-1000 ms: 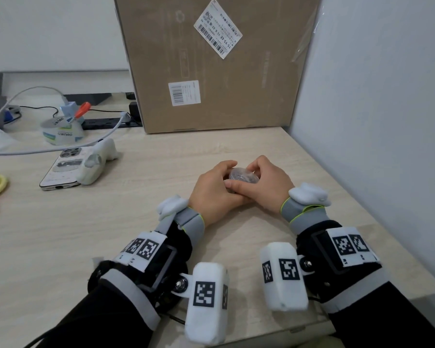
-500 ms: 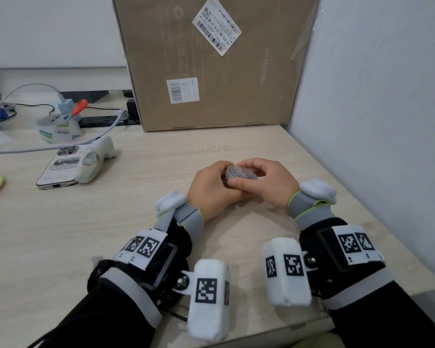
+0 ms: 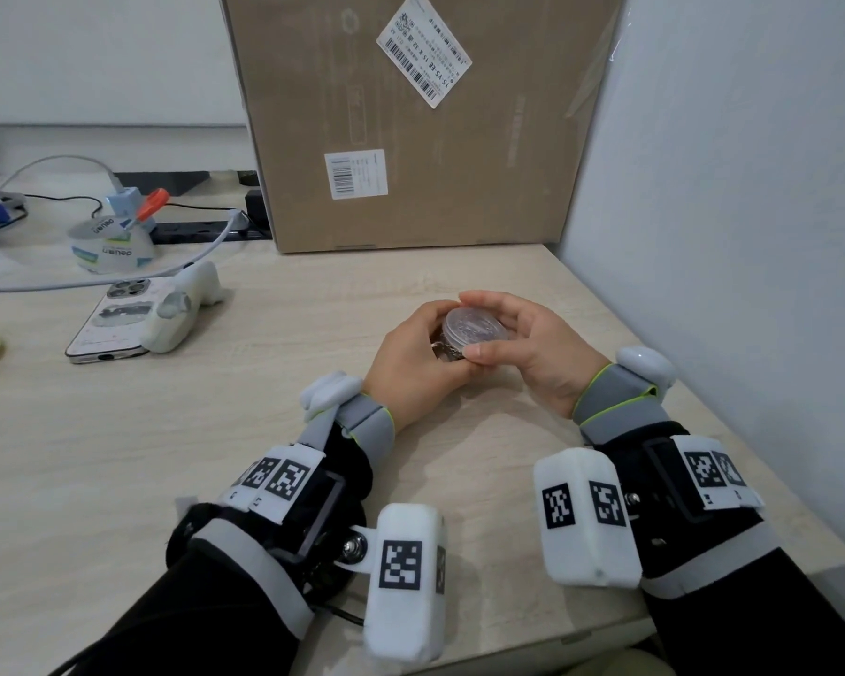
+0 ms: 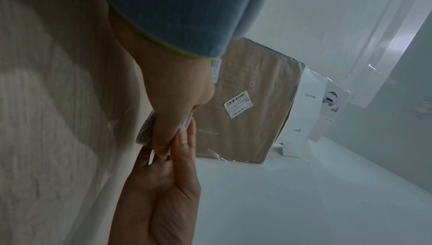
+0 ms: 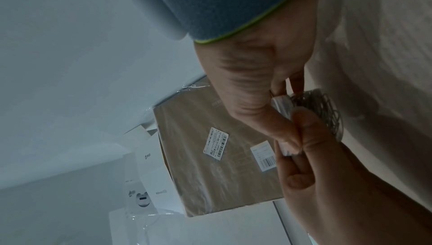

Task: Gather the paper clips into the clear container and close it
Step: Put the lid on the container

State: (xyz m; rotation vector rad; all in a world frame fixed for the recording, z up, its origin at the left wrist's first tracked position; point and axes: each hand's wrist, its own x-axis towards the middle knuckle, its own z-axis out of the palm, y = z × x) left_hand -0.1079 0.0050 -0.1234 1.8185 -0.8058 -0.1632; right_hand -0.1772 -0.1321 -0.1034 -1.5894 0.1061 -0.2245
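Head view: the clear container (image 3: 474,329), round and lidded, is held tilted just above the surface (image 3: 167,431) between the left hand (image 3: 411,363) and the right hand (image 3: 532,344), fingers of both curled round its rim. A cardboard box (image 3: 420,119) stands behind.

Left wrist view: the left hand's fingers (image 4: 170,119) are seen pinching the container's edge.

Right wrist view: paper clips (image 5: 325,108) are seen heaped inside the container, gripped by both thumbs.

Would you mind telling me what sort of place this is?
Probably an office or home desk: a pale wooden desk in a corner, with a labelled cardboard box, a phone and a power strip.
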